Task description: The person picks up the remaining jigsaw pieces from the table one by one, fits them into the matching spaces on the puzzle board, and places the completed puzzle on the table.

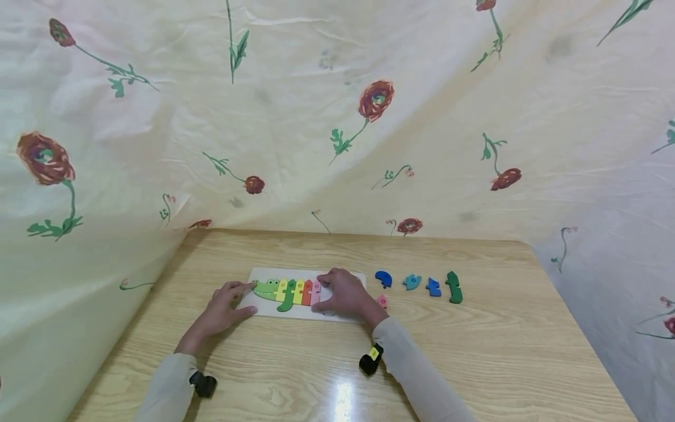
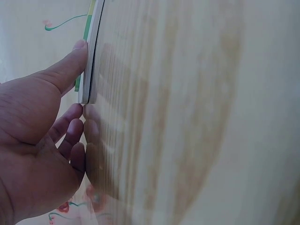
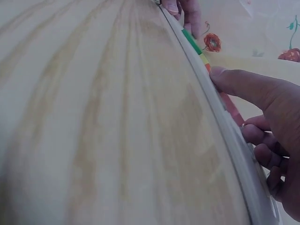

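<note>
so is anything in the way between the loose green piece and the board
Yes: going straight across, the blue piece, light blue piece and dark blue piece lie between the green piece and the white board. The right hand also covers part of the board's right end.

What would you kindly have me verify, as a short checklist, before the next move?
1. Crocodile puzzle board resting on the table: ok.
2. Left hand touching the board's head end: ok.
3. Light pink piece fully seated: cannot tell; the right hand has its fingers at it.
4. All pieces on the board: not ok; dark blue, turquoise, blue, green and pink ones lie off it.
</note>
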The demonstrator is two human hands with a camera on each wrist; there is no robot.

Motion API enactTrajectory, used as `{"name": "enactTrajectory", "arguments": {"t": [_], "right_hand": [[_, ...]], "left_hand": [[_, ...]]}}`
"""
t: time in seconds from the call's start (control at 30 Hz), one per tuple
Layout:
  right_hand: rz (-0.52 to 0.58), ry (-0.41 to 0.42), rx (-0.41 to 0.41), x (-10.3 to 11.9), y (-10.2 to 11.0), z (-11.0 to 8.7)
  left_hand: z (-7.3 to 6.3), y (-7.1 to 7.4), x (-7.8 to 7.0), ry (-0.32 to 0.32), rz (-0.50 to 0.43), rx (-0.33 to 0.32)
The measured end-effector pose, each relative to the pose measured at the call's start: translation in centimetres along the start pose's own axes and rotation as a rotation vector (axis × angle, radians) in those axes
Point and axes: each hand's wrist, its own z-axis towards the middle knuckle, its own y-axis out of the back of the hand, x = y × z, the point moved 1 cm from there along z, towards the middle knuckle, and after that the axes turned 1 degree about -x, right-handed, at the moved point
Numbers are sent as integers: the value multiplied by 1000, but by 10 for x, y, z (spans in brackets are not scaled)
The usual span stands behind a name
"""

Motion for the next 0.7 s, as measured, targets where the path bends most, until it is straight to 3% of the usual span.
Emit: {"name": "enactTrajectory", "arguments": {"t": [0.27,0.7], "right_hand": [[173,60,-46,-7,14,-2],[232,192,-149,-11,65,-39]], "left_hand": [[-2,0,-4,-15,-3,-8],[-4,1,-1,1,1,11]]}}
